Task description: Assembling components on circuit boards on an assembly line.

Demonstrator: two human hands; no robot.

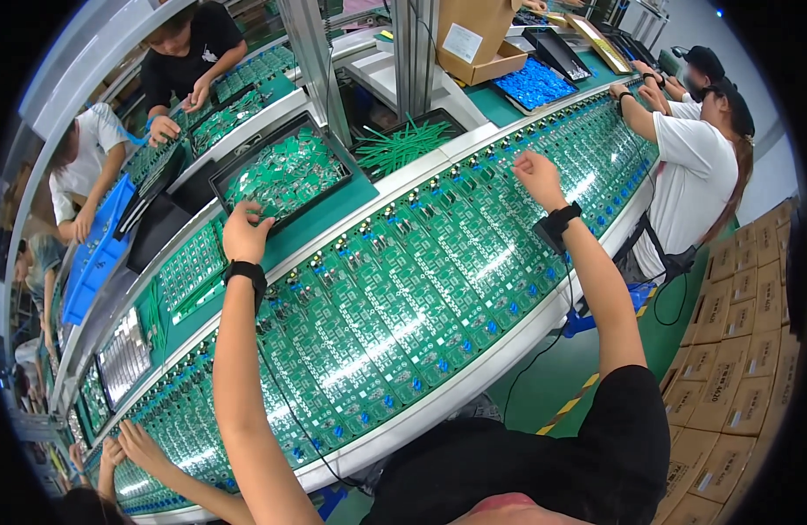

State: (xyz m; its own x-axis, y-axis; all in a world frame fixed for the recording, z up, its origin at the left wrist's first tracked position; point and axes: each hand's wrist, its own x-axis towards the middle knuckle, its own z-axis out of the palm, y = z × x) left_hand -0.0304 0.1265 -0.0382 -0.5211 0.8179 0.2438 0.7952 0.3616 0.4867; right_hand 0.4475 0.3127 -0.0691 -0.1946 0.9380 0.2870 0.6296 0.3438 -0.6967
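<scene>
My left hand is at the near edge of a black tray piled with small green circuit board pieces. Its fingers are loosely bent, with thumb and forefinger apart, and nothing shows between them. My right hand hovers above the far part of a long row of green circuit boards. Its fingers are pinched together; anything in them is too small to make out. Blue parts line the boards' near edge, and small metal and yellow parts line the far edge. Both wrists wear black bands.
Behind the row lie green strips, a tray of blue parts and a cardboard box. A metal post rises behind the tray. Co-workers' hands work at left; other people sit at right. Stacked cartons stand at right.
</scene>
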